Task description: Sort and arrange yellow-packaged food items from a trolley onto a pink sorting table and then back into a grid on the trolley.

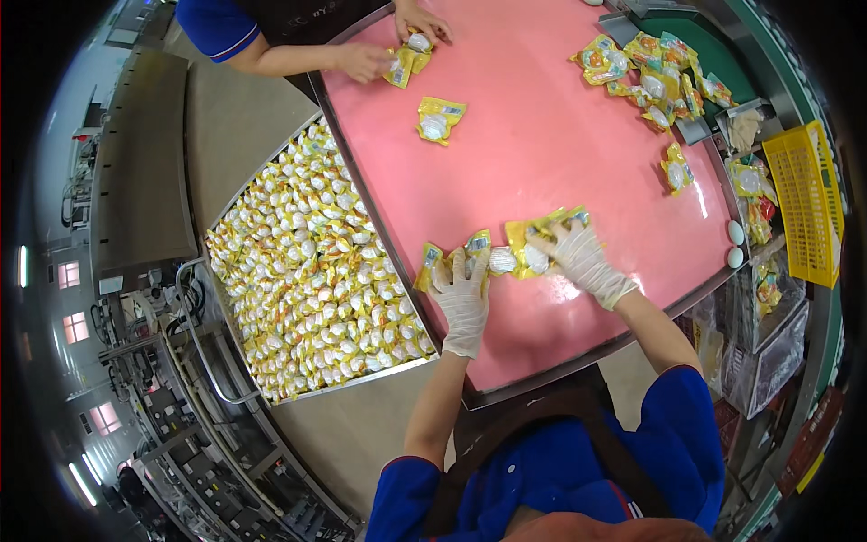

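Note:
My left hand [462,301], in a thin whitish glove, lies over yellow plastic egg packets [478,244] near the left edge of the pink tabletop [528,156]; its fingers are curled on them. My right hand [581,256], gloved the same way and slightly blurred, grips other yellow packets [520,237] to the right. Between the hands a packet with its white egg side up [502,260] touches its neighbours, making a rough row. How many packets lie under the fingers is hidden.
Across the table, another person's hands [369,62] handle packets. A lone packet [437,122] lies nearer. More packets [653,85] heap by a green chute [731,61]. Left of the table stands a large tray of packets [318,271]. Two loose eggs [735,245] and a yellow crate [802,203] are right.

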